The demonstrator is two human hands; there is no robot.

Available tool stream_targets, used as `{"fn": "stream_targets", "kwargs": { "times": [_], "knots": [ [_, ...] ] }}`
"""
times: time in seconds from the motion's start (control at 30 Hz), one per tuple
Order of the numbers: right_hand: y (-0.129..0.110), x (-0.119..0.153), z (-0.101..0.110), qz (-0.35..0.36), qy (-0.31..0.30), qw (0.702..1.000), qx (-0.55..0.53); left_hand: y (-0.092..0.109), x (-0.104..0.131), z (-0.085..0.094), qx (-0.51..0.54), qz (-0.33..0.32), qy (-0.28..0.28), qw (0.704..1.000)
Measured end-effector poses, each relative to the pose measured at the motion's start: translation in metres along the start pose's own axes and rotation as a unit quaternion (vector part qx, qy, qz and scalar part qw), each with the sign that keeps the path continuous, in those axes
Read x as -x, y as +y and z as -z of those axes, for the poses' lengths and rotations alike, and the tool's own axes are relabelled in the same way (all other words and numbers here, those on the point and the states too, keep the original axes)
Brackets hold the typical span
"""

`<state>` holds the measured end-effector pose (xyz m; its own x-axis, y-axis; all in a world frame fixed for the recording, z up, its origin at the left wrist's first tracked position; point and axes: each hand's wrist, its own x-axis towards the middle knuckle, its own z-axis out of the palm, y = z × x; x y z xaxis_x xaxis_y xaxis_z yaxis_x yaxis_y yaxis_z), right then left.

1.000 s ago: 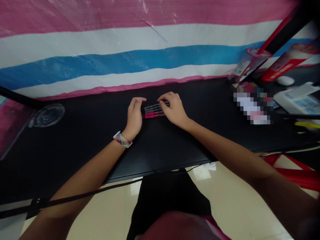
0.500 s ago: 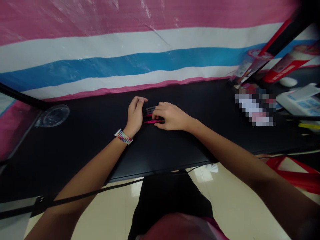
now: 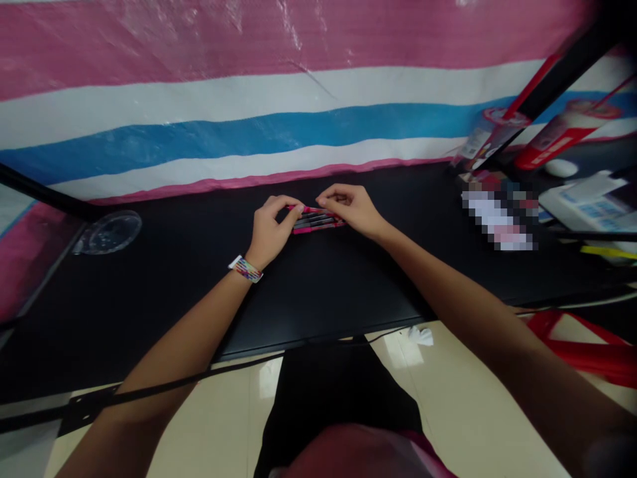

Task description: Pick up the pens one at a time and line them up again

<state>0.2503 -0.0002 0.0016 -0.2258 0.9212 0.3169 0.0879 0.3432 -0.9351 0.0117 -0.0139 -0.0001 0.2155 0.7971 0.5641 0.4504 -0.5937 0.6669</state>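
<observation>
Several slim pens (image 3: 318, 221), some pink and some dark, lie side by side on the black tabletop (image 3: 318, 279). At their left ends is my left hand (image 3: 273, 229), thumb and fingertips closed on the end of a pink pen at the far side of the row. A patterned band circles that wrist. My right hand (image 3: 352, 209) is over the right ends, its fingers curled and thumb bent in. Whether its fingertips pinch anything is too small to make out.
A clear plastic lid (image 3: 110, 232) lies at the left. On the right are a cup with a red straw (image 3: 490, 136), a red and white cup (image 3: 562, 136), a white rounded object (image 3: 561, 168) and papers (image 3: 592, 202). A striped sheet (image 3: 249, 133) hangs behind.
My left hand has closed onto the pens' left ends. My right hand has moved up and right, uncovering more of the pens, which now lie closer together.
</observation>
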Motion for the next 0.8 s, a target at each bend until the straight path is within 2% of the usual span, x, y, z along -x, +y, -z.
{"fn": "stream_targets", "kwargs": {
  "times": [0.07, 0.2, 0.43, 0.6, 0.7, 0.8],
  "knots": [
    [0.001, -0.003, 0.007, -0.039, 0.025, 0.997, -0.057, -0.005, -0.002, 0.001, 0.023, 0.009, 0.03, 0.999],
    [0.002, -0.005, 0.015, -0.098, 0.025, 0.986, -0.131, -0.014, -0.006, 0.002, 0.065, 0.021, 0.063, 0.996],
    [0.012, -0.006, 0.011, -0.081, 0.039, 0.988, -0.122, -0.018, -0.006, 0.0, 0.084, 0.037, 0.053, 0.994],
    [0.016, -0.008, 0.009, -0.076, 0.056, 0.988, -0.118, -0.016, -0.006, 0.001, 0.046, 0.058, 0.044, 0.996],
    [0.013, -0.007, 0.007, -0.065, 0.05, 0.991, -0.108, -0.016, -0.006, 0.002, 0.023, 0.079, 0.043, 0.996],
    [0.012, -0.007, 0.006, -0.066, 0.041, 0.991, -0.112, -0.016, -0.007, 0.002, 0.042, 0.094, 0.044, 0.994]
  ]
}}
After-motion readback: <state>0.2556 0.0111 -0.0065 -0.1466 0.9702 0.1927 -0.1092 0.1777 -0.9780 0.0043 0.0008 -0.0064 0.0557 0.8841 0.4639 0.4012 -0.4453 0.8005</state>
